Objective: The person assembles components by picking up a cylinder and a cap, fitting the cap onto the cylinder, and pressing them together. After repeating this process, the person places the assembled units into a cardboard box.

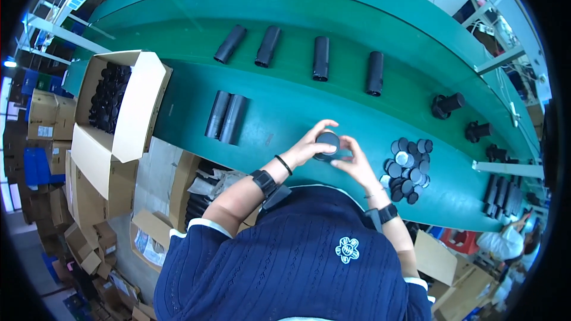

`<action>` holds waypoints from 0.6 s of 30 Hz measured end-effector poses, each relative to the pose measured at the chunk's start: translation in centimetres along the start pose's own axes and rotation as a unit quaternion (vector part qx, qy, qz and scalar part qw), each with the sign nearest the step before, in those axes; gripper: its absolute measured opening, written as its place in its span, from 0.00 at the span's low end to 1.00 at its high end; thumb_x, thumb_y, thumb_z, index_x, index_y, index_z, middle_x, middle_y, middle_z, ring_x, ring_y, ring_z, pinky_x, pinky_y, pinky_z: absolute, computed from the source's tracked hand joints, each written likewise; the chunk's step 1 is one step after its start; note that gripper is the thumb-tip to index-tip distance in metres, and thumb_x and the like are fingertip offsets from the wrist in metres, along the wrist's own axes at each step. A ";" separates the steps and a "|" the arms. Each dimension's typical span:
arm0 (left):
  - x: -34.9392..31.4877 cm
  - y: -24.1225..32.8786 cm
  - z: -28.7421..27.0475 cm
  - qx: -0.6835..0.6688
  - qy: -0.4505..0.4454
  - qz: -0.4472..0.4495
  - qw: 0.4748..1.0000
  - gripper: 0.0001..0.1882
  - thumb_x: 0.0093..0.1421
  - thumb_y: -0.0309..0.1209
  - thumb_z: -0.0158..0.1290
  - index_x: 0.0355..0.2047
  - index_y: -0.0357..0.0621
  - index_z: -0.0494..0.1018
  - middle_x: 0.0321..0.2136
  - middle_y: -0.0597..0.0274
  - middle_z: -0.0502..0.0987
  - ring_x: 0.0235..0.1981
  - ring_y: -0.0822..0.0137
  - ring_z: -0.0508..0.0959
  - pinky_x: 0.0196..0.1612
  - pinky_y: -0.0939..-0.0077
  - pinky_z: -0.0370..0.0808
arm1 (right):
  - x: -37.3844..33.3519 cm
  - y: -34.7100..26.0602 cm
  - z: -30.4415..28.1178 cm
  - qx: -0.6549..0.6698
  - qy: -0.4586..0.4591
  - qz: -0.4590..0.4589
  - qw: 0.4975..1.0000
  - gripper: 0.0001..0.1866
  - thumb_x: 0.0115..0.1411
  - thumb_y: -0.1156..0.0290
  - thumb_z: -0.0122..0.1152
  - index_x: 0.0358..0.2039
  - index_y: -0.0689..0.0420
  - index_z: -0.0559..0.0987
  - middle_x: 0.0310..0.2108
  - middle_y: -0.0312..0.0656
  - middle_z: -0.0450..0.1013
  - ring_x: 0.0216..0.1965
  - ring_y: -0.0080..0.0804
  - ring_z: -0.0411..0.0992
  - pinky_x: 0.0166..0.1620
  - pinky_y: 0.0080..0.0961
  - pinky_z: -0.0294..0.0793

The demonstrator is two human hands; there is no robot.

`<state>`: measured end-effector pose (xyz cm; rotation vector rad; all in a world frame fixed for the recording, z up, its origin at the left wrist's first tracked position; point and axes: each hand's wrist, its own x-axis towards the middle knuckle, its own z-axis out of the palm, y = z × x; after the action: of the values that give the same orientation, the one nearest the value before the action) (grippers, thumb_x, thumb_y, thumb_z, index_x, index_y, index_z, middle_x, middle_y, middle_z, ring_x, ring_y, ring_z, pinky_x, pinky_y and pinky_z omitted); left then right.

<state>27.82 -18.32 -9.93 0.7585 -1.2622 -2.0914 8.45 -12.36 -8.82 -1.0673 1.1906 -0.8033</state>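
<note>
Over the green bench, my left hand (309, 145) is wrapped round a black round part (328, 139), its dark disc-shaped end facing up. From the other side my right hand (352, 163) grips the same part, thumb at the near rim and fingers curved along its right. How far the part reaches below my fingers is hidden. To the right lies a loose pile of black round caps (407, 172), a few of them with a paler face. Two black tubes (226, 117) lie side by side left of my hands.
Several black tubes (321, 58) lie spaced along the bench's far strip. Black flanged parts (447, 106) stand at the right, with more tubes (501, 196) near the bench's right end. An open carton (135, 104) of small black parts stands at the left. Metal posts (508, 59) edge the bench.
</note>
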 end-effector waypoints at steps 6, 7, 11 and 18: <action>1.4 1.9 -0.2 -0.057 0.097 0.065 0.992 0.32 0.62 0.40 0.54 0.63 0.48 0.57 0.56 0.59 0.66 0.58 0.64 0.65 0.60 0.67 0.62 | 3.2 0.9 -0.4 -0.145 0.050 -0.085 0.984 0.40 0.43 0.70 0.75 0.57 0.62 0.67 0.51 0.48 0.71 0.54 0.35 0.69 0.57 0.33 0.67; 2.0 2.3 -1.4 -0.010 0.133 0.079 0.988 0.32 0.63 0.43 0.54 0.63 0.48 0.57 0.57 0.59 0.66 0.58 0.64 0.65 0.60 0.66 0.62 | 3.6 1.6 -1.8 -0.148 0.087 -0.099 0.980 0.38 0.43 0.71 0.75 0.55 0.61 0.68 0.50 0.47 0.72 0.52 0.36 0.70 0.56 0.33 0.69; -0.9 4.0 -12.1 0.633 0.317 -0.017 0.706 0.30 0.51 0.50 0.59 0.49 0.44 0.74 0.48 0.47 0.76 0.51 0.48 0.73 0.54 0.54 0.67 | 5.2 3.0 -6.2 -0.173 0.255 -0.088 0.947 0.38 0.40 0.68 0.78 0.52 0.63 0.70 0.49 0.52 0.70 0.51 0.42 0.70 0.53 0.35 0.71; -6.9 4.7 -20.8 0.751 0.308 -0.151 0.564 0.25 0.47 0.39 0.64 0.43 0.39 0.74 0.54 0.42 0.66 0.56 0.44 0.64 0.55 0.52 0.68 | 8.3 4.6 -7.9 -0.178 0.343 -0.132 0.913 0.45 0.38 0.68 0.79 0.57 0.63 0.66 0.52 0.52 0.69 0.56 0.45 0.68 0.58 0.34 0.68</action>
<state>48.20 -27.19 -12.63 2.1985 -2.3062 -0.1372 2.29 -20.22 -16.07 -1.3094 1.8631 -1.2681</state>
